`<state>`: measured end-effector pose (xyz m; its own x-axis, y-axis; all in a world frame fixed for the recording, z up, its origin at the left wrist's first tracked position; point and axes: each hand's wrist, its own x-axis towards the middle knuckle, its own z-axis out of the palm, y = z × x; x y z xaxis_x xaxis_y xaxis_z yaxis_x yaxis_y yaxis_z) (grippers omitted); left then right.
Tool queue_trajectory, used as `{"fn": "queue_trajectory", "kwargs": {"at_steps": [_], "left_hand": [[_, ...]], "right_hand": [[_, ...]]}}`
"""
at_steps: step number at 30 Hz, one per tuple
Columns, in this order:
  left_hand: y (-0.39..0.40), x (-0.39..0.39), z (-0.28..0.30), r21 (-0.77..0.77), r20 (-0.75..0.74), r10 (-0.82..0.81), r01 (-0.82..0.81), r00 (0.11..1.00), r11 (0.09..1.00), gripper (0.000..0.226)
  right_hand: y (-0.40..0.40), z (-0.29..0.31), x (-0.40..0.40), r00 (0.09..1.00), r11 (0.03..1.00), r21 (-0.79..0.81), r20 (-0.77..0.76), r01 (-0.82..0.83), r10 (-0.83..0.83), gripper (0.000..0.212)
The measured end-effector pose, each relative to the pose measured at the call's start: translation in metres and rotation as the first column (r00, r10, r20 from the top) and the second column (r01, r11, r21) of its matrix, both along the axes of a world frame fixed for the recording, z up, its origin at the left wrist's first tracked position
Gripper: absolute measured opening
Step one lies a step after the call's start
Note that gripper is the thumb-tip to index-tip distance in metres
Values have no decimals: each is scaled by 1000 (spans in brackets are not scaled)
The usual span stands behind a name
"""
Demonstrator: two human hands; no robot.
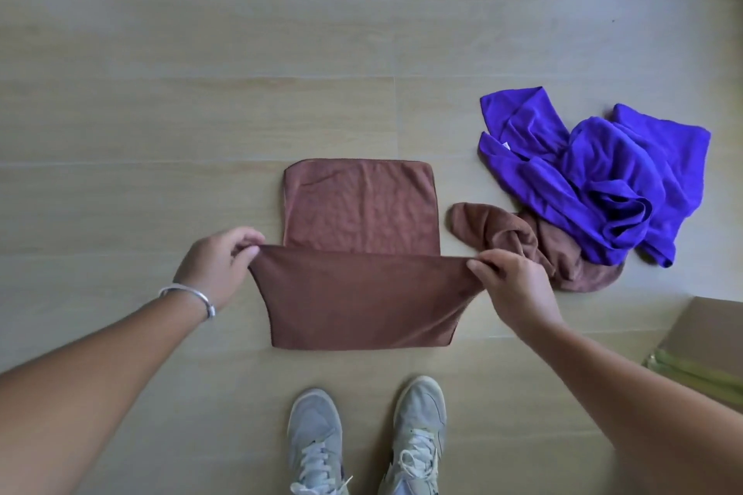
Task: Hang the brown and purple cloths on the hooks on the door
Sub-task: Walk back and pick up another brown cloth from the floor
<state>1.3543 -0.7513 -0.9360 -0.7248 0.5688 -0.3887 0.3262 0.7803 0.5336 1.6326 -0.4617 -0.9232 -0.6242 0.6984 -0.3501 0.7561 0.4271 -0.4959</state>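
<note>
brown cloth (362, 301) taut between left grip (219, 267) and right grip (512, 285)

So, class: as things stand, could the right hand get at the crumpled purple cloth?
Probably not yet: the right hand pinches a corner of the flat brown cloth. Once it lets go, the purple cloth lies uncovered on the floor to its right, nothing between them.

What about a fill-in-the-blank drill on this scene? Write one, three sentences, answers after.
1. The left hand and right hand each pinch a corner of a ___ cloth.
2. The purple cloth lies crumpled on the ___.
3. A second brown cloth lies partly ___ the purple one.

Answers: brown; floor; under
</note>
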Motion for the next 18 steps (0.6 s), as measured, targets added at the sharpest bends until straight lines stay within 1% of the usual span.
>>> {"fn": "queue_trajectory", "kwargs": {"at_steps": [2,5,7,10,13,16,18], "left_hand": [[18,-18,-28,78,62,120,-125,991,989,21],[42,-47,-71,194,100,230,-246,968,950,23],[57,-66,-95,237,107,275,-294,955,926,22],[74,-94,-134,226,104,282,-298,954,927,15],[87,-117,-167,185,69,267,-275,961,943,13],[100,-130,-190,201,9,253,-249,967,947,16],[105,-131,-201,203,-33,255,-243,966,949,19]], "right_hand": [[18,-27,-24,999,1000,28,-43,4,-3,12],[49,-74,-63,997,999,48,-81,9,-5,15],[68,-101,-89,995,999,44,-103,20,-15,15],[94,-136,-125,990,999,34,-142,19,-14,12],[113,-165,-149,996,991,116,-51,-70,76,16],[119,-189,-156,995,983,162,61,-87,78,19],[116,-200,-157,994,978,191,89,-78,62,19]]}}
